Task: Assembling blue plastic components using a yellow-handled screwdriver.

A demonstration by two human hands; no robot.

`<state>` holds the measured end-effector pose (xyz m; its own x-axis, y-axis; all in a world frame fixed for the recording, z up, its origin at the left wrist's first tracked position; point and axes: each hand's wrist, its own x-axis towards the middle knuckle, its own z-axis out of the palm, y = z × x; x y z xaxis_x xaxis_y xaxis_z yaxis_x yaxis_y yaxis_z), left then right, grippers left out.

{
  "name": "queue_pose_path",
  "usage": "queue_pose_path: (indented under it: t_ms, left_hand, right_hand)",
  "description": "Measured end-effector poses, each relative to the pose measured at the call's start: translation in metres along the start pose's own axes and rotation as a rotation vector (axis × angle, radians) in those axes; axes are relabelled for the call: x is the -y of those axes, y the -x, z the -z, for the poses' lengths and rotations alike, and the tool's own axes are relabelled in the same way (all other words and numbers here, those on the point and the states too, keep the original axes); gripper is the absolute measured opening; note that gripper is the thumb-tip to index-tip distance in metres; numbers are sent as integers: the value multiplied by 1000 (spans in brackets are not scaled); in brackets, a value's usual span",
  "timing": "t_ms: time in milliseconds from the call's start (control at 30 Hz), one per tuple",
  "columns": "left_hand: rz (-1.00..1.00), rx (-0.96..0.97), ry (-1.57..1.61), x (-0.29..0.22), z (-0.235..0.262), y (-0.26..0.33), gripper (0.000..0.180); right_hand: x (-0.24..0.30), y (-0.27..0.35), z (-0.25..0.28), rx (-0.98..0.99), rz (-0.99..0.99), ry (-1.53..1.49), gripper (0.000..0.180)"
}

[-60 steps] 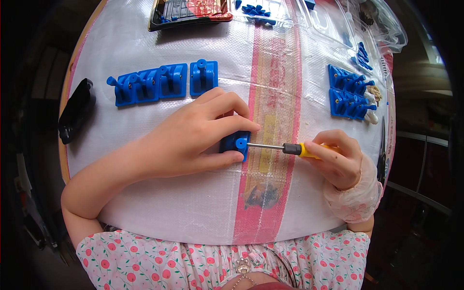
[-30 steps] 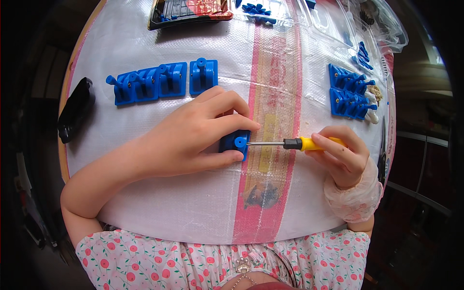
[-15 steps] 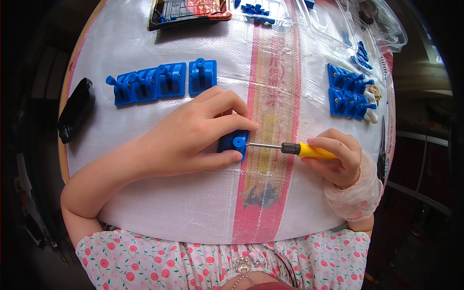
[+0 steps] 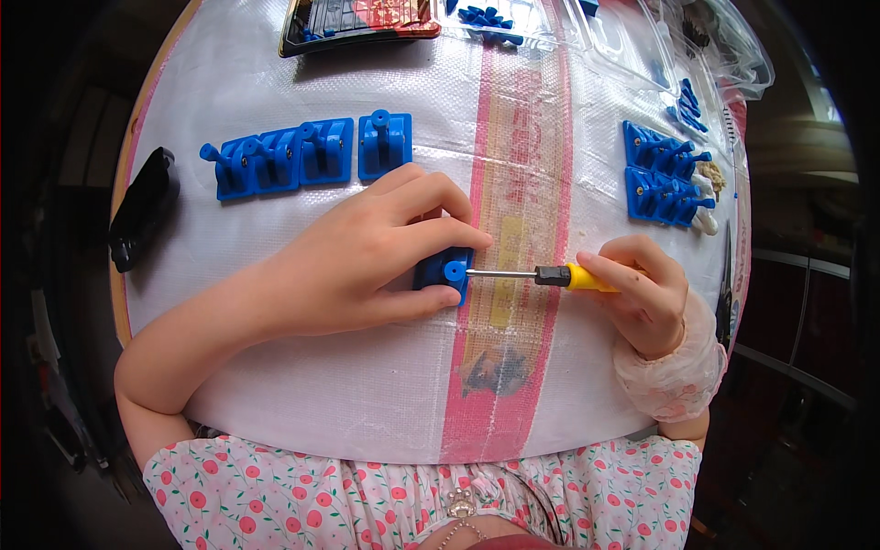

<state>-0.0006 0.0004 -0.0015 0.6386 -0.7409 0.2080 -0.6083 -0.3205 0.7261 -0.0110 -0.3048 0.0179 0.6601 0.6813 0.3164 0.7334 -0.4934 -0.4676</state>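
My left hand (image 4: 367, 252) presses a small blue plastic part (image 4: 445, 273) onto the white woven sheet (image 4: 321, 385), thumb below it and fingers over its top. My right hand (image 4: 642, 293) grips the yellow and black handle of a screwdriver (image 4: 559, 275). The screwdriver lies level, and its metal tip meets the round boss on the blue part's right side. Most of the blue part is hidden under my left fingers.
A row of blue parts (image 4: 275, 158) and one separate blue part (image 4: 385, 144) lie at the upper left. More blue parts (image 4: 665, 179) sit at the right. A black object (image 4: 142, 209) rests at the left edge. Trays (image 4: 357, 20) and clear bags (image 4: 697, 46) line the far side.
My right hand has shifted its fingers on the screwdriver handle, rolling it slightly. The left hand and the blue part have stayed in place.
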Motion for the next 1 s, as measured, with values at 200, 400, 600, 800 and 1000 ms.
queue_pose_path:
  t_ms: [200, 400, 600, 800, 1000]
  left_hand:
    - [3, 2, -1, 1, 0, 0, 45]
    - [-10, -5, -9, 1, 0, 0, 46]
    - [-9, 1, -5, 1, 0, 0, 46]
    - [-8, 5, -2, 0, 0, 0, 45]
    - [-12, 4, -7, 0, 0, 0, 45]
  right_hand:
    - [-3, -1, 0, 39, 3, -117, 39]
    - [0, -6, 7, 90, 2, -175, 38]
    - [-6, -2, 2, 44, 39, -141, 34]
    - [-6, 0, 4, 66, -13, -197, 33]
    - [-8, 0, 5, 71, -22, -232, 33]
